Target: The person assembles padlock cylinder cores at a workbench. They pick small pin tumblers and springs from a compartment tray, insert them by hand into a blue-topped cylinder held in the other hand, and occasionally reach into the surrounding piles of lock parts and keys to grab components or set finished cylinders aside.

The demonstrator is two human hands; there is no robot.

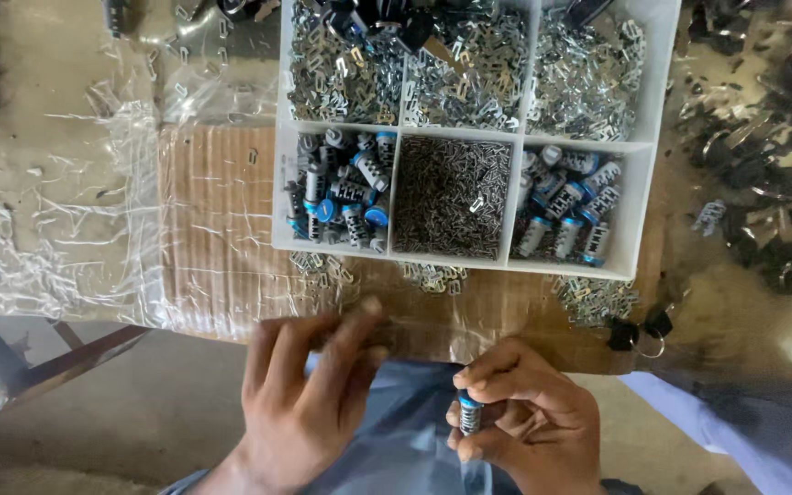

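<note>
Near the lower edge of the view, a small metal cylinder with a blue end cap [470,412] is pinched upright between the thumb and curled fingers of the right hand [524,422], just above a lap covered in pale blue cloth [405,431]. The left hand [299,394] is held beside it, blurred, with fingers extended and loosely spread, gripping nothing that can be made out.

Beyond the hands, a white plastic divided tray [634,229] is set on a table. Its three far compartments are heaped with small flat stamped plates of bright metal [579,82], with some dark parts lying on top. Of the near compartments, the left one is filled with ribbed silvery cylinders with blue caps [341,188], the middle one with a dense mass of very fine dark pins or springs [446,192], too small to tell apart, and the right one with more blue-capped cylinders [565,206].

The tray is rested on a ribbed sheet of brown cardboard [217,220], covered with crinkled clear plastic film [66,211]. Loose metal plates [598,298] are scattered just before the tray's near wall, and black-headed keys on a ring [639,330] are seen at the table edge. A pile of dark parts [772,137] is spread to the right.
</note>
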